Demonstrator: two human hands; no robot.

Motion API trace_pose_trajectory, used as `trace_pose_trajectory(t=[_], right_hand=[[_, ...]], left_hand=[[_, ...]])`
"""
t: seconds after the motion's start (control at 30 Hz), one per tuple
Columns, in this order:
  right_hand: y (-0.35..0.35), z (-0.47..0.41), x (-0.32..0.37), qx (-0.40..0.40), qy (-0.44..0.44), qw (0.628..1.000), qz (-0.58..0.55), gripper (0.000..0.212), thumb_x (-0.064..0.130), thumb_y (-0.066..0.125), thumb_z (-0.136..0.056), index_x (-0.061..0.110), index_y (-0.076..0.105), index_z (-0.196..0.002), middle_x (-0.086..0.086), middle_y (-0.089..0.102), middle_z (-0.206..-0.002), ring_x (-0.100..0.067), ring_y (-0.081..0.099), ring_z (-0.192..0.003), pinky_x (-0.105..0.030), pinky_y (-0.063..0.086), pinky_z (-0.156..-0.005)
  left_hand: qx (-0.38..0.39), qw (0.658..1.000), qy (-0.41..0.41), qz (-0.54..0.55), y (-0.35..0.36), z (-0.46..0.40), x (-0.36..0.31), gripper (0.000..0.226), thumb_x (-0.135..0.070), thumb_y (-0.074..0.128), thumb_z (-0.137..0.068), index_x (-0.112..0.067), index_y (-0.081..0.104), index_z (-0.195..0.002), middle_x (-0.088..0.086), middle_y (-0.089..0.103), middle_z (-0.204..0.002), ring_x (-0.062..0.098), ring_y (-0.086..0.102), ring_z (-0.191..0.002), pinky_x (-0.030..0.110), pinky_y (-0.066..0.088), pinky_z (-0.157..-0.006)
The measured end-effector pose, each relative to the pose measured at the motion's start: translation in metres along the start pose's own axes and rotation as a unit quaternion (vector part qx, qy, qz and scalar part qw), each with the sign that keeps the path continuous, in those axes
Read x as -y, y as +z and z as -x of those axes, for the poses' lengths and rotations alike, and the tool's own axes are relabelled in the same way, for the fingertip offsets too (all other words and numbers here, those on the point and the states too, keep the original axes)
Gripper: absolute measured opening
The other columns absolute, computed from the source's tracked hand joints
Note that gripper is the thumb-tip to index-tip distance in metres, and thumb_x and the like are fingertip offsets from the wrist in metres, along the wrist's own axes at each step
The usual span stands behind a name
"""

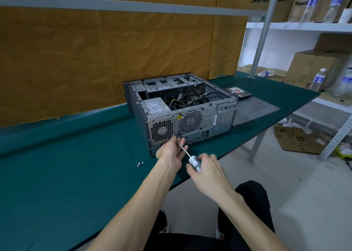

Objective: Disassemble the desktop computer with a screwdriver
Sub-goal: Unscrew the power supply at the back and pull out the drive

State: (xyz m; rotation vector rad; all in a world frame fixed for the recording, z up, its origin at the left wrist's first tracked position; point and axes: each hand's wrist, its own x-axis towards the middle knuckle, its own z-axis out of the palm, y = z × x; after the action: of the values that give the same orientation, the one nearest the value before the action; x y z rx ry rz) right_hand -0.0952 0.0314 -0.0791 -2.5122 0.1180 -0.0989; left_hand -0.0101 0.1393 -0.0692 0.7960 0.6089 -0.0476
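An open desktop computer case [182,105] lies on its side on the green table [66,174], rear panel facing me, with cables and a power supply [155,105] visible inside. My right hand [204,169] grips the white handle of a screwdriver [194,162]; its metal shaft points up-left to the lower rear panel beside the power supply grille. My left hand [170,151] pinches the shaft near its tip, fingers touching the case. Two loose screws [140,163] lie on the table to the left of my hands.
The removed grey side panel [255,109] lies flat to the right of the case, and a hard drive [239,93] rests behind it. The table's front edge runs diagonally just under my hands. White shelves with cardboard boxes and water bottles [318,80] stand at the right.
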Motion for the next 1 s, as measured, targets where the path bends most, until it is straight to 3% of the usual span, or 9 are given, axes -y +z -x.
trace_pose_trajectory(t=[0.07,0.2,0.33,0.53,0.7,0.83,1.0], right_hand=[[0.002,0.0,-0.004,0.017,-0.011,1.0,0.011,0.03,0.044,0.047,-0.103,0.017,0.053,-0.091,-0.005,0.053,-0.097,-0.019,0.055,-0.073,-0.036,0.042,-0.065],[-0.001,0.004,-0.013,-0.005,-0.044,0.999,0.021,0.023,0.044,0.054,-0.099,0.022,0.057,-0.093,0.004,0.06,-0.082,-0.016,0.055,-0.071,-0.032,0.039,-0.056],[0.0,0.01,-0.034,0.027,-0.065,0.991,-0.115,0.01,0.039,0.058,-0.098,0.029,0.06,-0.095,0.005,0.06,-0.084,-0.014,0.058,-0.073,-0.039,0.054,-0.066],[0.01,0.013,-0.045,0.041,-0.117,0.985,-0.119,0.005,0.04,0.063,-0.095,0.038,0.064,-0.099,0.015,0.061,-0.095,-0.005,0.059,-0.082,-0.027,0.049,-0.07],[0.028,0.012,-0.033,0.05,-0.149,0.983,-0.089,0.01,0.043,0.061,-0.095,0.042,0.063,-0.104,0.018,0.057,-0.095,-0.003,0.058,-0.085,-0.025,0.048,-0.073],[0.038,0.008,-0.031,0.022,-0.169,0.984,-0.042,0.014,0.04,0.063,-0.094,0.039,0.063,-0.108,0.018,0.052,-0.094,-0.004,0.057,-0.081,-0.018,0.043,-0.065],[0.037,-0.005,-0.023,-0.008,-0.153,0.988,-0.014,0.015,0.039,0.061,-0.095,0.033,0.063,-0.109,0.015,0.05,-0.097,-0.008,0.058,-0.08,-0.03,0.052,-0.07]], left_hand=[[0.01,1.0,-0.004,-0.01,-0.001,0.0,-0.001,0.013,-0.012,0.062,-0.1,0.0,0.064,-0.101,0.011,0.072,-0.089,0.018,0.074,-0.073,0.032,0.062,-0.057],[0.031,0.999,0.004,-0.027,-0.007,0.001,-0.001,0.011,-0.01,0.059,-0.1,0.0,0.063,-0.099,0.013,0.073,-0.092,0.021,0.076,-0.077,0.036,0.062,-0.064],[0.064,0.996,0.038,-0.058,-0.029,0.01,-0.004,0.008,-0.009,0.059,-0.099,-0.004,0.06,-0.105,0.015,0.076,-0.096,0.026,0.077,-0.086,0.038,0.062,-0.069],[0.111,0.97,0.128,-0.171,-0.087,0.022,-0.023,0.011,-0.015,0.066,-0.097,-0.006,0.07,-0.102,0.014,0.078,-0.097,0.024,0.076,-0.093,0.031,0.061,-0.067],[0.048,0.91,0.269,-0.311,-0.127,0.026,-0.043,0.009,-0.027,0.074,-0.091,-0.022,0.081,-0.089,-0.003,0.078,-0.086,0.005,0.071,-0.082,0.02,0.055,-0.065],[-0.005,0.903,0.288,-0.319,-0.152,0.025,-0.053,0.009,-0.025,0.074,-0.091,-0.026,0.081,-0.086,-0.009,0.077,-0.08,-0.003,0.067,-0.069,0.021,0.048,-0.066],[-0.047,0.776,0.364,-0.512,-0.163,0.02,-0.059,0.011,-0.016,0.075,-0.087,-0.026,0.081,-0.086,-0.01,0.074,-0.072,0.001,0.066,-0.071,0.014,0.052,-0.073]])
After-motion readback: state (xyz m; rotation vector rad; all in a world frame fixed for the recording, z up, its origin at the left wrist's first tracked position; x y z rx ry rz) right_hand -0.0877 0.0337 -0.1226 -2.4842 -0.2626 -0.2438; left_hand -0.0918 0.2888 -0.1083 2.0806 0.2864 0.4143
